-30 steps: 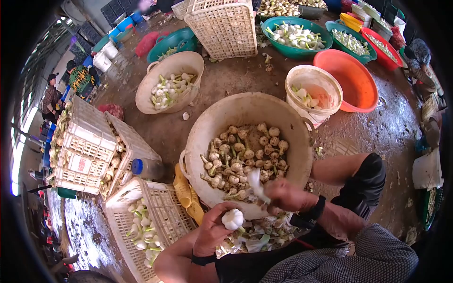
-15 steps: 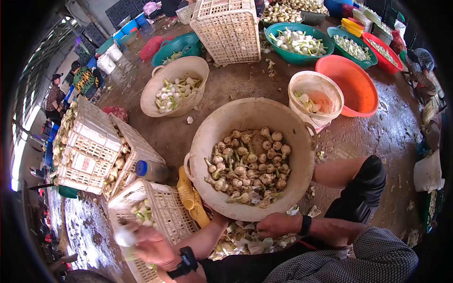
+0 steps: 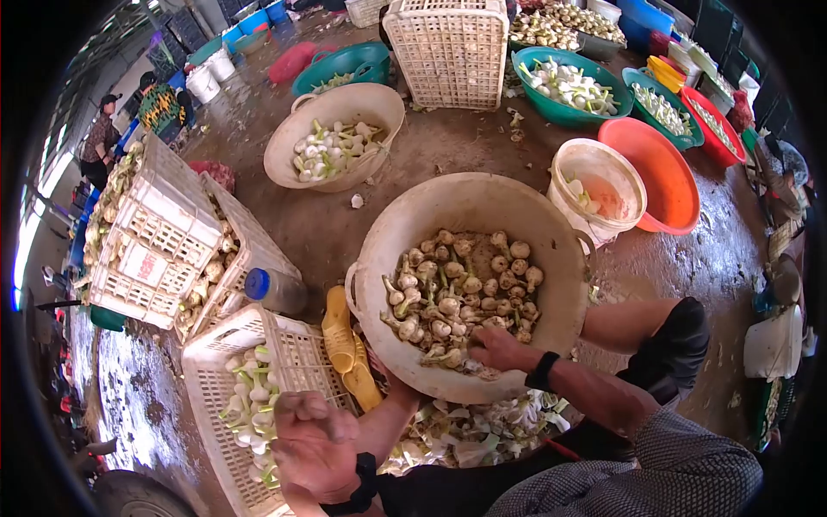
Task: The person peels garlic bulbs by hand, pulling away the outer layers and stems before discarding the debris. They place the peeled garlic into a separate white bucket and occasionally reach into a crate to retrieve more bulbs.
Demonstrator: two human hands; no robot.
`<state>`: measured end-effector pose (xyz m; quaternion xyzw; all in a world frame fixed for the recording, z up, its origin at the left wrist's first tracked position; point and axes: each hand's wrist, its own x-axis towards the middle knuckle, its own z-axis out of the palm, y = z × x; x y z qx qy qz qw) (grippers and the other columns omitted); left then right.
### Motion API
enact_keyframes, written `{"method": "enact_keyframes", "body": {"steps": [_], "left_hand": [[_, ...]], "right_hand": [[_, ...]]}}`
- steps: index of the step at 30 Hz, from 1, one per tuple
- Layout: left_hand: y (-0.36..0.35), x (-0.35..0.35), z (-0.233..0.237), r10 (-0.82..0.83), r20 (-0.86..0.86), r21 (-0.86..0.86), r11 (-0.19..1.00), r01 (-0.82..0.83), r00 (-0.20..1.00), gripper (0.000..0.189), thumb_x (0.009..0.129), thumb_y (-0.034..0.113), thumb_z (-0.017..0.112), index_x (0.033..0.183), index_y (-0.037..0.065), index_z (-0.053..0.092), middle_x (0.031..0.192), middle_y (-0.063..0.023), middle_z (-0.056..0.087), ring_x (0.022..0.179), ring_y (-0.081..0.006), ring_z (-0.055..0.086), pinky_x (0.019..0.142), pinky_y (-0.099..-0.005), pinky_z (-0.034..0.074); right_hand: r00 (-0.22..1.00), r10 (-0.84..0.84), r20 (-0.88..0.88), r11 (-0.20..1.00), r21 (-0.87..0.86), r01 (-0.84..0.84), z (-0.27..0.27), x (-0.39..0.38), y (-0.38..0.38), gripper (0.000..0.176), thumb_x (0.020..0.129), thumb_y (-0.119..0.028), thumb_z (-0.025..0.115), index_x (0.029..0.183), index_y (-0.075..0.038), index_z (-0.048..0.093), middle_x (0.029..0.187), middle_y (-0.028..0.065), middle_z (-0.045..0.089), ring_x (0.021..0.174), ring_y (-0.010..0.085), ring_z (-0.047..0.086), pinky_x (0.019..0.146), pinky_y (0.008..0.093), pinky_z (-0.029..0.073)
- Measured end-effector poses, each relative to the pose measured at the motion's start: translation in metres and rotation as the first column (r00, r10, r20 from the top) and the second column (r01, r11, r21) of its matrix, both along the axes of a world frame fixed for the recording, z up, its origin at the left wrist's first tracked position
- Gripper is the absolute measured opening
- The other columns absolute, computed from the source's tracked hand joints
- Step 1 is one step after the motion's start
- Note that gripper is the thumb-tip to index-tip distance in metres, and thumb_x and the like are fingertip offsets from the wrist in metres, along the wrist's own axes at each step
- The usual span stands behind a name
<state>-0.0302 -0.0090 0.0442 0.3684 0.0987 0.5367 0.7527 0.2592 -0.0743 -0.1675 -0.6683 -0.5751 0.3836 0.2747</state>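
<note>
A wide pale basin [image 3: 482,194] in front of me holds soil-stained garlic bulbs [image 3: 448,303] with short stems. Inside its near right side is my right hand [image 3: 504,350], fingers curled in at the edge of the bulbs; what they hold, if anything, is hidden. At the lower left, my left hand [image 3: 317,444] hovers over a white plastic crate [image 3: 211,379], palm up, fingers loosely bent and apart, nothing in it. Cleaned white garlic bulbs [image 3: 256,392] with green stems lie in that crate.
Garlic peelings [image 3: 482,431] heap below the basin. A yellow shoe [image 3: 345,345] and a blue-capped jar [image 3: 280,291] stand left of it. Stacked garlic crates [image 3: 155,241] rise further left. A white bucket [image 3: 594,177] and orange tub [image 3: 663,185] sit right. Other people work at both sides.
My left hand has let go of a white garlic bulb over the crate and shifted right. My right hand has moved from below the rim into the basin. The view has turned slightly.
</note>
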Motion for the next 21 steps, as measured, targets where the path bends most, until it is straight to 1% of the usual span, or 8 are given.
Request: {"method": "enact_keyframes", "body": {"steps": [4, 5, 10, 12, 16, 17, 18, 21], "left_hand": [[-0.002, 0.006, -0.012, -0.072, -0.041, -0.048, 0.996, 0.07, 0.997, 0.06, 0.093, 0.043, 0.057, 0.13, -0.002, 0.042, 0.112, -0.0152, 0.054, 0.08, -0.0228, 0.059, 0.069, -0.0375, 0.047], [-0.001, 0.006, -0.017, -0.118, -0.006, -0.071, 0.991, 0.117, 0.993, 0.06, 0.092, 0.04, 0.059, 0.13, -0.003, 0.042, 0.115, -0.0172, 0.054, 0.086, -0.0259, 0.061, 0.074, -0.0412, 0.05], [-0.002, 0.013, -0.021, -0.15, -0.058, -0.218, 0.967, 0.134, 0.987, 0.054, 0.091, 0.032, 0.061, 0.128, -0.003, 0.045, 0.112, -0.0191, 0.057, 0.088, -0.0281, 0.062, 0.081, -0.0415, 0.052], [-0.002, 0.02, -0.013, -0.213, 0.034, -0.339, 0.917, 0.212, 0.977, 0.058, 0.084, 0.03, 0.073, 0.126, -0.003, 0.051, 0.115, -0.0207, 0.061, 0.101, -0.0298, 0.063, 0.088, -0.0405, 0.052], [0.003, 0.017, -0.021, -0.252, -0.07, -0.306, 0.927, 0.219, 0.965, 0.064, 0.084, 0.034, 0.073, 0.131, -0.002, 0.048, 0.118, -0.0203, 0.061, 0.102, -0.0316, 0.063, 0.087, -0.0423, 0.052], [0.003, 0.02, -0.016, -0.236, -0.189, -0.327, 0.93, 0.166, 0.953, 0.056, 0.087, 0.028, 0.068, 0.129, -0.002, 0.047, 0.112, -0.0202, 0.06, 0.096, -0.0301, 0.063, 0.083, -0.0401, 0.053], [0.001, 0.022, -0.014, -0.222, -0.305, -0.343, 0.933, 0.111, 0.926, 0.048, 0.09, 0.022, 0.063, 0.127, -0.002, 0.046, 0.107, -0.02, 0.06, 0.09, -0.0287, 0.062, 0.078, -0.0378, 0.054], [-0.003, 0.027, -0.041, -0.148, -0.491, -0.17, 0.983, 0.072, 0.859, 0.048, 0.085, 0.005, 0.066, 0.128, -0.002, 0.046, 0.107, -0.02, 0.061, 0.093, -0.0259, 0.063, 0.079, -0.0345, 0.055]], "right_hand": [[0.974, -0.207, 0.087, 0.978, 0.027, 0.206, -0.02, 0.011, 0.039, 0.031, 0.082, -0.021, 0.06, 0.106, -0.001, 0.058, 0.087, 0.0242, 0.064, 0.085, 0.0411, 0.061, 0.072, 0.0484, 0.048], [0.949, -0.22, 0.224, 0.973, 0.121, 0.197, -0.024, 0.012, 0.048, 0.034, 0.083, -0.02, 0.059, 0.112, -0.002, 0.055, 0.086, 0.0246, 0.063, 0.087, 0.0425, 0.06, 0.074, 0.0504, 0.047], [0.938, -0.125, 0.322, 0.992, 0.057, 0.112, -0.047, 0.016, 0.094, 0.031, 0.082, -0.015, 0.056, 0.11, -0.003, 0.053, 0.084, 0.0239, 0.061, 0.081, 0.0436, 0.06, 0.07, 0.0524, 0.047], [0.941, -0.045, 0.336, 0.999, 0.035, 0.035, -0.072, 0.015, 0.1, 0.034, 0.082, -0.02, 0.057, 0.11, -0.003, 0.051, 0.08, 0.0238, 0.06, 0.08, 0.0439, 0.058, 0.07, 0.0536, 0.045], [0.945, -0.029, 0.325, 0.998, 0.057, 0.01, -0.07, 0.013, 0.086, 0.032, 0.081, -0.019, 0.058, 0.107, -0.001, 0.053, 0.078, 0.0244, 0.06, 0.08, 0.0449, 0.059, 0.069, 0.0524, 0.046], [0.981, -0.063, 0.186, 0.995, 0.087, 0.048, -0.056, 0.01, 0.078, 0.039, 0.082, -0.023, 0.062, 0.111, 0.002, 0.056, 0.076, 0.0202, 0.063, 0.072, 0.0353, 0.063, 0.064, 0.0445, 0.049], [0.98, -0.065, 0.187, 0.995, 0.09, 0.048, -0.041, 0.009, 0.07, 0.039, 0.082, -0.023, 0.062, 0.111, 0.002, 0.056, 0.076, 0.0202, 0.063, 0.072, 0.0353, 0.063, 0.064, 0.0445, 0.049], [0.876, -0.214, -0.432, 0.949, -0.303, 0.083, 0.036, -0.003, 0.04, 0.042, 0.084, -0.026, 0.067, 0.11, 0.005, 0.06, 0.074, 0.0055, 0.061, 0.064, 0.0103, 0.058, 0.054, 0.0284, 0.047]]}}
